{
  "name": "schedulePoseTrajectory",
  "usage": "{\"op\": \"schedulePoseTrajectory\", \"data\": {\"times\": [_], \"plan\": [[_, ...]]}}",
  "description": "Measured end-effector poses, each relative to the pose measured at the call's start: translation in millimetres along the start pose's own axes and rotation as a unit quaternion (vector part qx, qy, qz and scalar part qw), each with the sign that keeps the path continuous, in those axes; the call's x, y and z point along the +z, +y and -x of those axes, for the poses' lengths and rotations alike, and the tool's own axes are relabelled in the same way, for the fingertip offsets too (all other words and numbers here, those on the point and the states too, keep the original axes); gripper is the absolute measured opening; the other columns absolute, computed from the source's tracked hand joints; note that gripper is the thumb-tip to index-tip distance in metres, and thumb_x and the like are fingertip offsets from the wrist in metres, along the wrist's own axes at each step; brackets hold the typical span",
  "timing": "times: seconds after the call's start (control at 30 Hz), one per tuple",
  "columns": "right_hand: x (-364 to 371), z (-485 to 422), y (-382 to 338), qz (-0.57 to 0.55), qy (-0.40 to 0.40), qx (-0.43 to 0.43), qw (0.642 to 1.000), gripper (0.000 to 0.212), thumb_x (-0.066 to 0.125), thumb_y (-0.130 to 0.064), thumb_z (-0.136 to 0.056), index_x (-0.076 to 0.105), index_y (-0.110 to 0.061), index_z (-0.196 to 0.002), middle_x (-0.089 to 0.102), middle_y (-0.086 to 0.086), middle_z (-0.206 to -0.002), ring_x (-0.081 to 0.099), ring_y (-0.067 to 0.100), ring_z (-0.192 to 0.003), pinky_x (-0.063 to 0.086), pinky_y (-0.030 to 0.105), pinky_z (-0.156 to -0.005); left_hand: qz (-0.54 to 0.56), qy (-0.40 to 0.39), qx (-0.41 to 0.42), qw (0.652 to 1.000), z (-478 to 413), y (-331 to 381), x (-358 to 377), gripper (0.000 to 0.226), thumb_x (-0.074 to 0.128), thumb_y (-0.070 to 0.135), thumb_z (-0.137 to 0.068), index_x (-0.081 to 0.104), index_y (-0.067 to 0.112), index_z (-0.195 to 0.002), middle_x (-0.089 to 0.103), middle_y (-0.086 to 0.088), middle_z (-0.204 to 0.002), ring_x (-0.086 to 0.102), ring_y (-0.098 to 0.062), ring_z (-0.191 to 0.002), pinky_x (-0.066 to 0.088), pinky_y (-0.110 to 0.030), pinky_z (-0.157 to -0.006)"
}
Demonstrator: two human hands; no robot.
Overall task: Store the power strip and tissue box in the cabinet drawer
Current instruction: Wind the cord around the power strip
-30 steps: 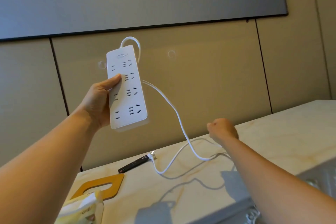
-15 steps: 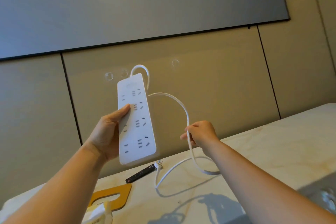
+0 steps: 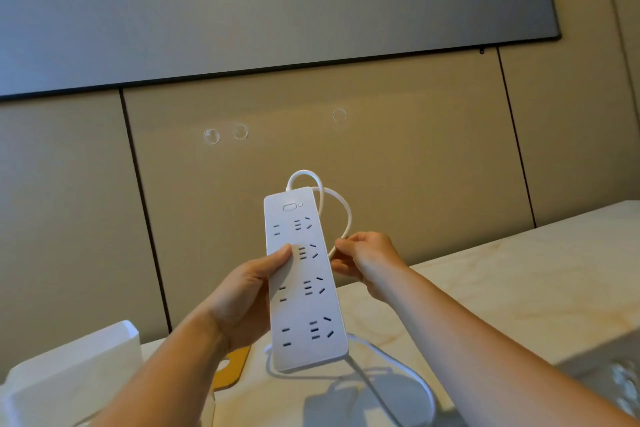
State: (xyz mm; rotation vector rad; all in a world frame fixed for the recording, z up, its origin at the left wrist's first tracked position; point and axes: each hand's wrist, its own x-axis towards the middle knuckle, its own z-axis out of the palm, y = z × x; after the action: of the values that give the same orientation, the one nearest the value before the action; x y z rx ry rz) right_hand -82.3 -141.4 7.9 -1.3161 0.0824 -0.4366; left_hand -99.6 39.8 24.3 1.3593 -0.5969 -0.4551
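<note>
1. Since half a second ago the right hand [image 3: 367, 260] has come in from out at the side, right up to the edge of the power strip [image 3: 304, 288]. The big slack arc of cord [image 3: 348, 218] is now a tight loop by the strip's top end. Looks to me like the lead is getting bundled so it goes into the drawer tidy.
2. Far left, a white box [image 3: 72, 374] sits on the near corner of the bench [image 3: 519, 270]. Probably the tissue box, but I can't see a slot, so not sure. No hand on it.
3. Just right of that, an orange board [image 3: 235, 371] with a cut-out lies flat, partly behind the left wrist.
4. The left hand [image 3: 249, 291] grips the strip by its left edge with the thumb across the socket face. The strip is up in the air over the bench, switch end up.
5. The right hand pinches the cord between thumb and fingers, just beside the strip's right edge.
6. The rest of the cord drops from under the strip and curves across the bench. The plug isn't in view, so there's still slack to collect and it could snag.
7. Far right there's a blurry grey thing [image 3: 609, 367] at the bench edge, can't tell what. No drawer in sight, so nothing's stored yet.
</note>
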Motion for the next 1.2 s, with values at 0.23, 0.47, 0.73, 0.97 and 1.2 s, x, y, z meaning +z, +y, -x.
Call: {"op": "schedulePoseTrajectory", "data": {"times": [0.23, 0.47, 0.73, 0.97, 1.2], "plan": [[1.7, 2.8, 2.5, 0.017, -0.048, 0.002, 0.999, 0.021, 0.057, -0.004, -0.092, 0.057, -0.006, -0.072, 0.066, 0.011, -0.067, 0.063, 0.019, -0.053, 0.059, 0.024, -0.056, -0.027, 0.028, -0.005, 0.999, -9.4, -8.0, -7.9, 0.031, 0.040, 0.028, -0.097, 0.063, 0.010, -0.107, 0.073, -0.017, -0.089, 0.070, -0.030, -0.075, 0.046, -0.051, -0.087], [0.2, 5.4, 5.8, 0.017, -0.072, -0.014, 0.997, 0.020, 0.056, -0.006, -0.094, 0.059, -0.004, -0.074, 0.066, 0.012, -0.070, 0.064, 0.017, -0.053, 0.060, 0.025, -0.060, -0.028, 0.038, -0.017, 0.999, -13.0, -16.2, -13.4, 0.032, 0.043, 0.029, -0.095, 0.065, 0.010, -0.108, 0.072, -0.018, -0.092, 0.069, -0.030, -0.075, 0.046, -0.050, -0.087], [-8.3, 6.4, 4.1, 0.070, -0.105, -0.044, 0.991, 0.017, 0.059, -0.015, -0.093, 0.064, -0.010, -0.078, 0.072, 0.004, -0.070, 0.068, 0.013, -0.061, 0.054, 0.023, -0.063, -0.040, 0.038, -0.007, 0.998, -15.8, -19.8, -15.3, 0.031, 0.041, 0.030, -0.097, 0.064, 0.009, -0.103, 0.073, -0.016, -0.086, 0.070, -0.029, -0.072, 0.052, -0.045, -0.077], [-42.2, 33.9, 32.4, 0.236, -0.237, 0.022, 0.942, 0.019, 0.057, -0.005, -0.079, 0.071, -0.010, -0.092, 0.073, 0.000, -0.074, 0.065, 0.006, -0.069, 0.043, 0.021, -0.066, -0.048, 0.063, -0.009, 0.997, -18.5, -5.6, -22.4, 0.030, 0.041, 0.029, -0.098, 0.063, 0.009, -0.099, 0.073, -0.012, -0.077, 0.071, -0.026, -0.064, 0.058, -0.034, -0.056], [-64.3, 65.2, 78.9, 0.368, -0.361, 0.069, 0.854, 0.032, 0.076, -0.022, -0.050, 0.071, -0.021, -0.081, 0.066, -0.009, -0.075, 0.058, 0.005, -0.071, 0.042, 0.018, -0.074, -0.055, 0.085, 0.000, 0.995, -15.2, 11.2, -33.1, 0.027, 0.042, 0.031, -0.097, 0.063, 0.014, -0.102, 0.073, -0.011, -0.083, 0.071, -0.025, -0.068, 0.053, -0.041, -0.068]]}}
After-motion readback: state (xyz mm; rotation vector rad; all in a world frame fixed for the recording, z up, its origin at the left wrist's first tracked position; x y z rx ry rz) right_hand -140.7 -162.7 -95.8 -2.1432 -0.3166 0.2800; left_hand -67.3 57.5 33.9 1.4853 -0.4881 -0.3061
